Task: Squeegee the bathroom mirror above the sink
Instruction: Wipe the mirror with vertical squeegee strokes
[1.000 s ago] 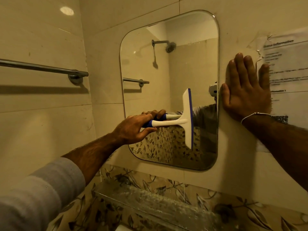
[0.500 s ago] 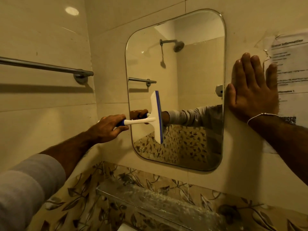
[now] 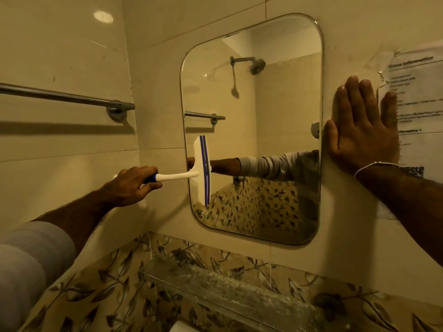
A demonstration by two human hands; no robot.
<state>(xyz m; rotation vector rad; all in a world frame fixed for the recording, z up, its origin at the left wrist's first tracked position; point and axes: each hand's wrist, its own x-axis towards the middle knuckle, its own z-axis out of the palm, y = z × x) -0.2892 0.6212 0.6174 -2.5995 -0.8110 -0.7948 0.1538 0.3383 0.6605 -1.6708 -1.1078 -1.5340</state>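
Note:
A rounded rectangular mirror hangs on the beige tiled wall. My left hand grips the blue and white handle of a squeegee. Its white blade with a blue strip stands vertical against the glass at the mirror's left edge, about mid height. My right hand lies flat with fingers spread on the wall just right of the mirror, holding nothing. The mirror reflects my sleeve, a shower head and a towel bar.
A chrome towel bar runs along the left wall. A taped paper notice sits right of my right hand. Below the mirror is a glass shelf over leaf-patterned tiles.
My left hand has drawn the squeegee leftward across the glass, from right of the middle to the left edge. My right hand has stayed pressed on the wall.

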